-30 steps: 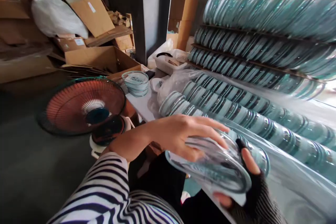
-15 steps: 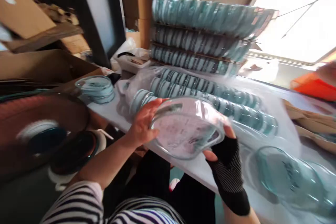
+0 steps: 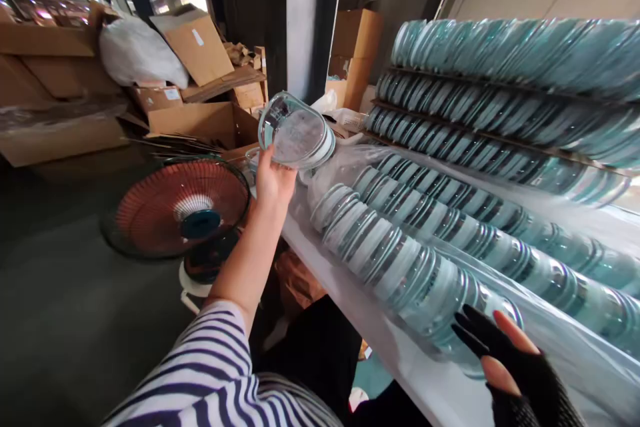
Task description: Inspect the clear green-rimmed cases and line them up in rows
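In my left hand (image 3: 277, 181), stretched out toward the far left end of the table, is a clear glass dish (image 3: 300, 137) with a rounded shape. The dish is tilted, its near edge gripped between my thumb and fingers. Other glass partly hidden behind it makes its far side hard to make out. My right hand (image 3: 517, 363), in a black glove with some fingertips bare, has its fingers apart and holds nothing. It hovers by the near end of a row of glass dishes (image 3: 395, 260) standing on edge on the white table (image 3: 340, 287).
Further rows of glassware (image 3: 500, 240) lie on plastic sheeting, with stacked tiers of glass (image 3: 480, 107) behind. Left of the table stands a fan (image 3: 185, 207) with a reddish grille. Cardboard boxes (image 3: 200, 121) and a dark pillar (image 3: 320, 27) are beyond.
The view has swung left. My left hand has carried the glass dish from in front of me to the table's far left end. My right hand has let go of it.
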`<state>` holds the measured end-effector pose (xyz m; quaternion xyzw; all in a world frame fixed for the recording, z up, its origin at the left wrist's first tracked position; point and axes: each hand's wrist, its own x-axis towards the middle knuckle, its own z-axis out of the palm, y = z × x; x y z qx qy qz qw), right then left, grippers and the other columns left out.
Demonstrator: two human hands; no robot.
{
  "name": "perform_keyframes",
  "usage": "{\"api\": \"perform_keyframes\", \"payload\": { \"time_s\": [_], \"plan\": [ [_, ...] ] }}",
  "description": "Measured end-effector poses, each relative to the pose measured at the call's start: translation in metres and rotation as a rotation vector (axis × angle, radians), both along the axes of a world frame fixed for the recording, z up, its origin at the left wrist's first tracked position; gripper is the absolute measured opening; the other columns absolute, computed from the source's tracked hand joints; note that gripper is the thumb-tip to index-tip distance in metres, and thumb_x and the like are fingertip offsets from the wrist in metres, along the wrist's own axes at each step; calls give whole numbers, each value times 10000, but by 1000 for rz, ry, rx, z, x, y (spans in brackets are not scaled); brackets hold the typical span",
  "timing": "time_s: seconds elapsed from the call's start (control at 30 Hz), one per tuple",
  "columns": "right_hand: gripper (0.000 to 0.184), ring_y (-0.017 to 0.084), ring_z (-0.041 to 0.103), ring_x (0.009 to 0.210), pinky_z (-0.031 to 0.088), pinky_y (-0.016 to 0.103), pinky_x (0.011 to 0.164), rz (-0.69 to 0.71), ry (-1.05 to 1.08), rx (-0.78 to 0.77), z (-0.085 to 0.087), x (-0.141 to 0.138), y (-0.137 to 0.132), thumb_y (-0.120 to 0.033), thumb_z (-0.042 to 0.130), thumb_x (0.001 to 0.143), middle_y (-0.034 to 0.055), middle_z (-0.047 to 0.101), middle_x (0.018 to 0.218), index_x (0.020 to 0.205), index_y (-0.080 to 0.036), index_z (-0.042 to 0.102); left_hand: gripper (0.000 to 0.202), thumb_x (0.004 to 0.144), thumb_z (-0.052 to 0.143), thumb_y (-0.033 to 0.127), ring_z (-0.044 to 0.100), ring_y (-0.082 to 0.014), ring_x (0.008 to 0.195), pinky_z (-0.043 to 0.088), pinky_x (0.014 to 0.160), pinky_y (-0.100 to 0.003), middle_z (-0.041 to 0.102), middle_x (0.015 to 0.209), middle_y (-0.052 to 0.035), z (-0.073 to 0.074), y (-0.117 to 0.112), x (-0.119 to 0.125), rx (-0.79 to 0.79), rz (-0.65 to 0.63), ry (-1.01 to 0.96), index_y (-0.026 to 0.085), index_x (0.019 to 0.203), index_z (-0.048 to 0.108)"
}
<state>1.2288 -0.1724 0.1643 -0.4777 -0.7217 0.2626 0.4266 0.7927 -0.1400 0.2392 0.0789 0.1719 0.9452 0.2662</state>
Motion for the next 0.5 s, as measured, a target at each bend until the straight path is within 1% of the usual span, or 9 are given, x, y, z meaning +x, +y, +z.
{"api": "perform_keyframes", "payload": {
  "time_s": [0.1,0.17,0.2,0.27,0.33,0.37,0.43,0.47,0.5],
  "plan": [
    [571,364,739,1088,648,541,837,86,-67,180,-2,-10,9,-502,609,938,127,747,1243,1470,-310,531,376,881,642,259,685,-227,1202,548,978,-369,746,1249,-70,-4,-4,21,10,-6,90,255,1257,640],
    [629,390,700,1167,611,601,910,99,-163,434,1,-22,14,-477,667,910,170,690,1334,1478,-261,506,510,836,711,259,658,-239,1258,545,995,-381,713,1324,-59,-7,-7,48,8,-57,138,300,1332,598],
    [624,407,650,1248,571,636,977,84,-225,593,6,-30,15,-450,722,881,183,650,1383,1439,-246,532,578,816,737,240,645,-241,1278,546,1001,-384,691,1364,-50,-8,-9,66,13,-106,150,323,1363,572],
    [518,444,480,1426,441,714,1102,62,-381,905,19,-47,19,-349,827,813,172,603,1424,1276,-250,619,704,780,776,188,621,-245,1311,548,1014,-391,642,1430,-33,-10,-17,109,28,-245,161,363,1411,518],
    [388,459,324,1518,317,778,1149,63,-520,1149,36,-59,26,-222,863,771,130,641,1337,1103,-274,669,785,733,833,181,617,-267,1313,553,1021,-412,623,1437,-42,-11,-30,151,12,-447,147,367,1420,503],
    [364,453,296,1531,289,786,1157,83,-562,1240,45,-63,30,-174,857,765,110,663,1274,1061,-290,681,796,707,864,202,614,-286,1314,555,1022,-423,613,1438,-58,-11,-37,168,16,-546,140,349,1408,517],
    [388,418,385,1486,327,730,1171,135,-550,1339,61,-65,39,-160,843,769,83,686,1175,1085,-327,694,793,676,907,292,590,-317,1337,560,1019,-436,571,1472,-81,-13,-48,192,36,-691,139,329,1381,547],
    [438,398,466,1427,372,677,1170,137,-479,1302,67,-64,42,-195,860,756,80,688,1162,1132,-338,688,804,673,916,361,562,-328,1366,559,1021,-443,536,1506,-85,-16,-52,198,53,-718,148,339,1386,545],
    [513,385,537,1355,415,633,1152,123,-388,1207,73,-63,44,-255,882,738,90,683,1173,1198,-336,670,843,668,920,429,521,-333,1407,551,1034,-451,489,1549,-81,-18,-54,201,68,-704,167,363,1409,524]
  ]
}}
